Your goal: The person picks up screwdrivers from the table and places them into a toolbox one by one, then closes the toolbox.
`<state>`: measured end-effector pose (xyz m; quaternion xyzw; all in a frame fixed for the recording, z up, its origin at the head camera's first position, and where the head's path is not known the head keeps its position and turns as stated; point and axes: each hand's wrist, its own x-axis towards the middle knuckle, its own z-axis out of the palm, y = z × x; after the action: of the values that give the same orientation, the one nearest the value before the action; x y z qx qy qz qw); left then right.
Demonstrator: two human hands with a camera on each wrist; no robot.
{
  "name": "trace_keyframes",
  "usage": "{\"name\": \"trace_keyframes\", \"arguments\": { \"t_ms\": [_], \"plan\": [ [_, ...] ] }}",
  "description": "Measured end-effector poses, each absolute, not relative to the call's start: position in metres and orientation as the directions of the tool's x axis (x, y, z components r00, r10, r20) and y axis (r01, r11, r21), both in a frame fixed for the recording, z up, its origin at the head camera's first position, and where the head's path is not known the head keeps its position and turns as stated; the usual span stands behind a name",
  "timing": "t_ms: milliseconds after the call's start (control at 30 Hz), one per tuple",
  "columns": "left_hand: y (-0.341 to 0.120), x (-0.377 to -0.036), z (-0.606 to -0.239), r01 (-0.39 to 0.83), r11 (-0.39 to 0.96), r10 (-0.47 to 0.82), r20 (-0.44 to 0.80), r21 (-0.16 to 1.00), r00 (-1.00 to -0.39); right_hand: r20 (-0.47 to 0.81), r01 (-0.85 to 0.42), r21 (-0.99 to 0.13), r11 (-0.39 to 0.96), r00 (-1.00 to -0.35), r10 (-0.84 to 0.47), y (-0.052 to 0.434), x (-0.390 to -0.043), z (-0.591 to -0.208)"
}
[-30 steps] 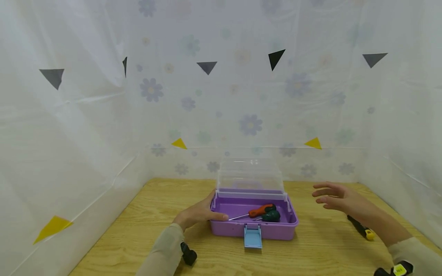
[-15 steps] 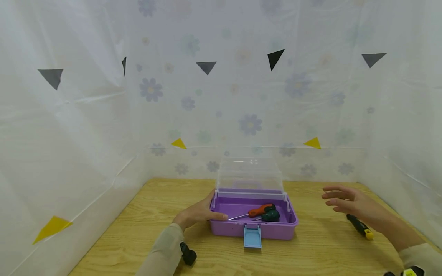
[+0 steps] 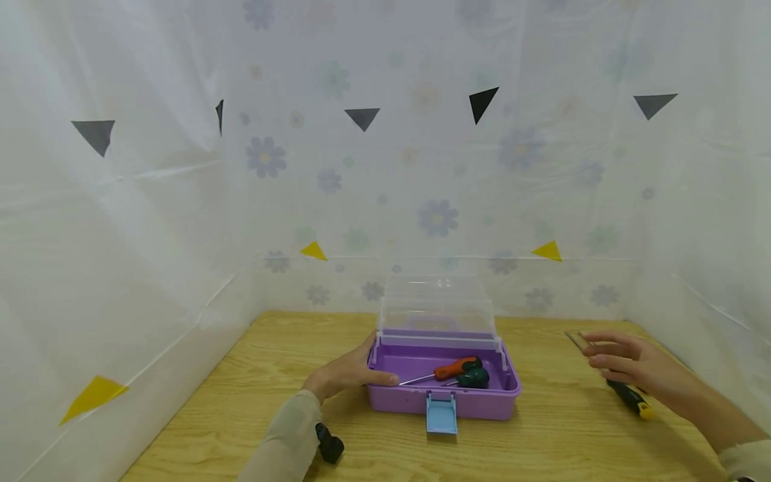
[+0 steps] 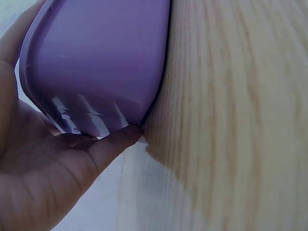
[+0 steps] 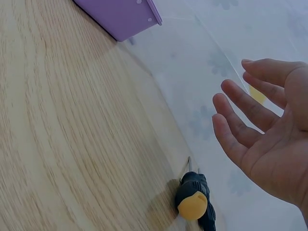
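A purple toolbox [image 3: 409, 402] stands on the table, its clear lid [image 3: 436, 301] raised at the back. Inside lie a screwdriver with an orange-and-black handle [image 3: 454, 368] and one with a dark green handle [image 3: 474, 378]. My left hand [image 3: 343, 375] grips the box's left end, thumb over the front rim; in the left wrist view its fingers [image 4: 115, 143] lie along the end wall. To the right, my right hand [image 3: 644, 368] hovers with loosely bent fingers, holding nothing. Below it a screwdriver with a black handle and yellow end [image 3: 629, 399] lies on the table, partly covered by the hand.
A light blue latch [image 3: 442, 415] hangs down at the toolbox's front. In the right wrist view a second black object [image 5: 210, 219] lies beside the yellow-ended screwdriver. White patterned sheeting [image 3: 385, 187] walls the wooden table [image 3: 289, 348] at the back and sides.
My right hand has moved right and lower, away from the toolbox and over the yellow-ended screwdriver. The left hand and the toolbox have stayed in place.
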<state>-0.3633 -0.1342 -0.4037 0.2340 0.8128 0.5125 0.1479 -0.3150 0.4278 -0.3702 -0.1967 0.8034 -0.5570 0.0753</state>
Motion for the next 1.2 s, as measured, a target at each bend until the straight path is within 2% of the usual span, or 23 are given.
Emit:
{"name": "trace_keyframes", "arguments": {
  "t_ms": [200, 433, 667, 867, 1200],
  "plan": [
    [-0.134, -0.364, -0.404, 0.225, 0.368, 0.533, -0.006, 0.902, -0.846, 0.122, -0.261, -0.916, 0.305, -0.904, -0.409, 0.444, -0.315, -0.377],
    [-0.134, -0.363, -0.405, 0.217, 0.366, 0.530, -0.010, 0.905, -0.848, 0.075, -0.216, -0.879, 0.425, -0.944, -0.323, 0.454, -0.310, -0.381],
    [-0.133, -0.363, -0.404, 0.224, 0.348, 0.540, 0.001, 0.910, -0.841, 0.124, -0.262, -0.865, 0.428, -0.938, -0.324, 0.467, -0.312, -0.392],
    [-0.132, -0.363, -0.403, 0.231, 0.350, 0.538, 0.007, 0.908, -0.843, 0.104, -0.234, -0.868, 0.438, -0.948, -0.301, 0.469, -0.314, -0.398],
    [-0.133, -0.361, -0.402, 0.235, 0.361, 0.530, 0.009, 0.902, -0.848, 0.073, -0.194, -0.809, 0.555, -0.970, -0.231, 0.467, -0.312, -0.402]
  ]
}}
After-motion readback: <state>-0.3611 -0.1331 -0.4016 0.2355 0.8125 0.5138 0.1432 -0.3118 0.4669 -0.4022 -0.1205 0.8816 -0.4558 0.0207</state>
